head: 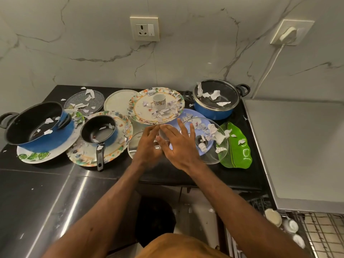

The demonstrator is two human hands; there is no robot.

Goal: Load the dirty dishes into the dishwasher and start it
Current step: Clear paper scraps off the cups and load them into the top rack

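Both hands meet mid-frame over the black counter (167, 174). My left hand (149, 146) and right hand (179, 148) close in on a small clear dish (164, 135); it is blurred and I can't say exactly what it is. Right hand: fingers straight and spread, touching the dish. Left hand: fingers reach to the dish from the left, but I cannot tell whether they grip it.

Dirty dishes sit in a row across the counter, all with paper scraps (214, 94) on them:
- Left: big blue pot (37, 125), tilted on a leaf-print plate (33, 156).
- Next to it: small saucepan (98, 131) on a patterned plate (115, 155), handle toward me.
- Behind these: grey speckled plate (83, 101) and white plate (117, 101).
- Centre, just above the hands: second patterned plate (141, 108) with a cup (159, 102) upright on it.
- Right of the hands: glass lid (210, 138) lying over a pale blue plate (188, 113), then a green leaf-shaped dish (236, 146).
- Partly under my left hand: another glass lid (135, 146).
- Upper right of the counter: lidded blue pot (216, 108).

In the lower right corner is the dishwasher rack (320, 229), pulled out, with white cups (273, 216) at its left end. On the wall, a socket (144, 28) at top centre and a white plug (287, 33) at top right.
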